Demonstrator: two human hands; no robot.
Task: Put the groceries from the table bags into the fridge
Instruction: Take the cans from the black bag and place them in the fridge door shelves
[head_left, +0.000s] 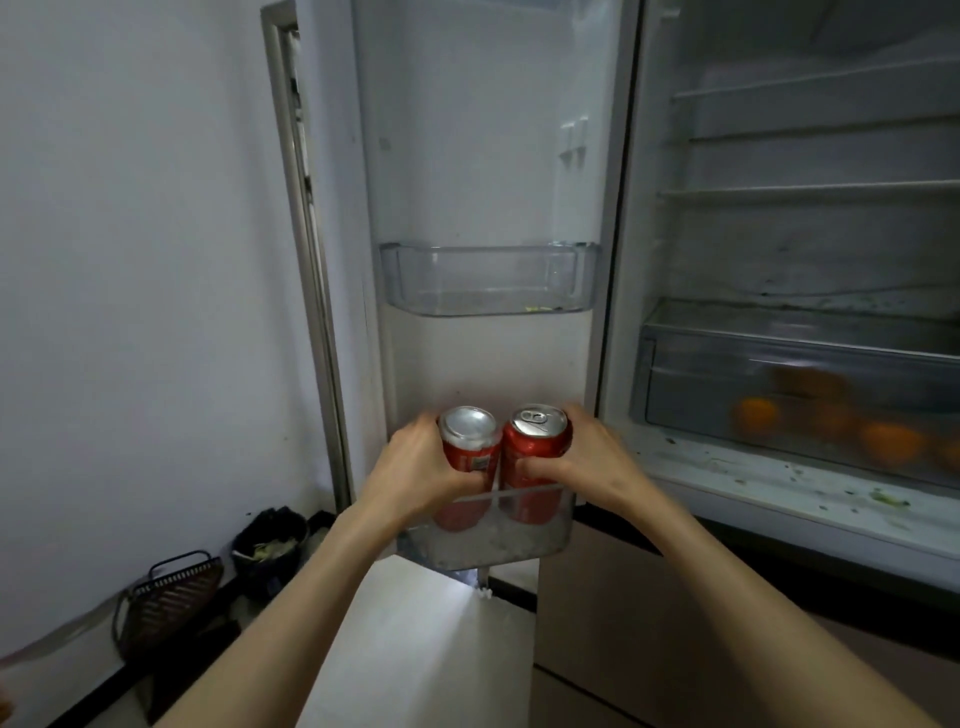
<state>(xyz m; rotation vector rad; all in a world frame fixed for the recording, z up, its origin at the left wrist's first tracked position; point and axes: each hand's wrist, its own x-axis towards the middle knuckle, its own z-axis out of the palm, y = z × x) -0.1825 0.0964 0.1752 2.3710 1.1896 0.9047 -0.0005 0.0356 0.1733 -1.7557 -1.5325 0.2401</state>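
Standing open: fridge door (488, 156), its inner side facing the camera, with two clear door bins.

Item 1. Left can (470, 447), red with a silver top, upright, lower part inside the lower door bin (540, 540), toward the bin's left end. The left hand (415, 467) grips it, thumb across the front and fingers curled round the far left side.

Item 2. Right can (535, 447), red, silver top with pull tab showing, upright, lower part inside the same bin, toward its right end. The right hand (582, 457) grips it, thumb across the front and fingers wrapped round the right side. The two cans stand side by side, touching or all but touching; which one cannot tell.

Item 3. Upper door bin (488, 280), clear plastic, fixed at mid-height of the door above the cans; a few small yellow-green scraps lie near its front bottom edge.

Item 4. Fridge interior (800, 234), right of the door: several shelves (810, 189) and, below them, a clear drawer (727, 374) holding oranges (891, 441), blurred behind the drawer front. Small green flecks are scattered along the ledge under the drawer.

Item 5. Floor at the lower left, along the wall: a dark wire basket (171, 597) and, just beyond it near the door's hinge side, a black bin (270, 545) lined with a bag and holding pale scraps.
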